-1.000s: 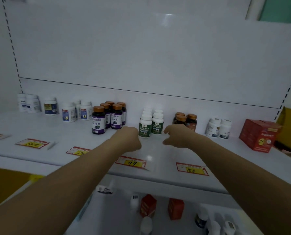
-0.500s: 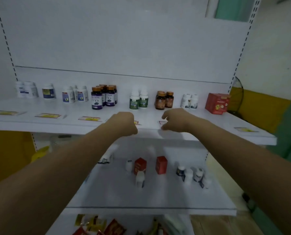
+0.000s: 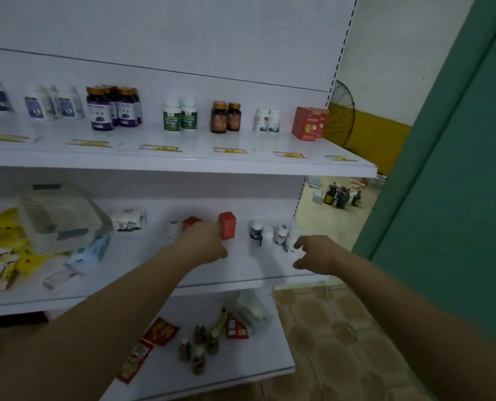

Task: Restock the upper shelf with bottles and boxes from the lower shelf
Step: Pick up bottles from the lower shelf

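The upper shelf [image 3: 183, 164] carries rows of bottles and a red box [image 3: 309, 123] at its right end. On the lower shelf [image 3: 241, 270] stand two red boxes, one [image 3: 227, 228] upright and the other [image 3: 191, 222] partly hidden by my left hand [image 3: 206, 241]. That hand reaches in front of the boxes with its back to me, so its fingers are hidden. My right hand [image 3: 316, 253] hovers with loosely spread fingers just right of a cluster of small white bottles [image 3: 272, 235], holding nothing.
A white mesh basket [image 3: 58, 218], yellow packets [image 3: 3, 227] and loose packs lie on the lower shelf's left. The bottom shelf [image 3: 241, 369] holds sachets and small brown bottles. A green door [image 3: 458, 198] stands at the right beside tiled floor.
Both hands dropped from the upper shelf's front edge down to the lower shelf. My view tilted down and right, showing the lower and bottom shelves.
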